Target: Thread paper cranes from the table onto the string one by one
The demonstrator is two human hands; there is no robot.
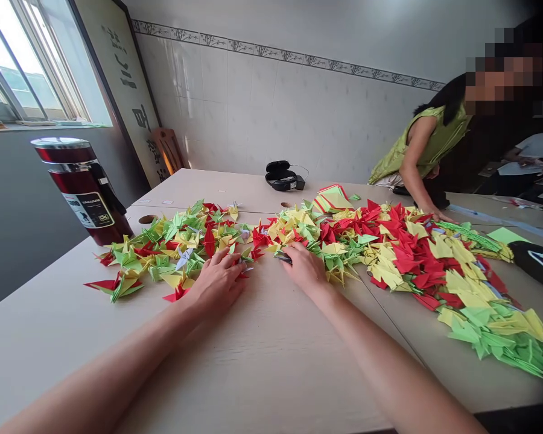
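Observation:
Folded paper cranes (pixel 181 232) in red, green, yellow and pale violet lie in a loose heap at the left-middle of the table. My left hand (pixel 219 280) rests palm down on the near edge of this heap, fingers stretched out over the cranes. A bit of violet and red paper shows beside its thumb. My right hand (pixel 304 268) is closed, with a small dark object (pixel 283 258) poking out at its fingertips; its kind cannot be made out. Yellow and green cranes touch that hand's far side. Between both hands lies a strip of bare tabletop (pixel 265 289).
A long bank of flattened cranes (pixel 402 247) runs to the right front. Square paper sheets (pixel 332 199) and an open black case (pixel 283 176) stand behind. A dark red vacuum flask (pixel 84 193) is left. Another person (pixel 428 141) leans over the right side; a black item (pixel 536 263) lies there.

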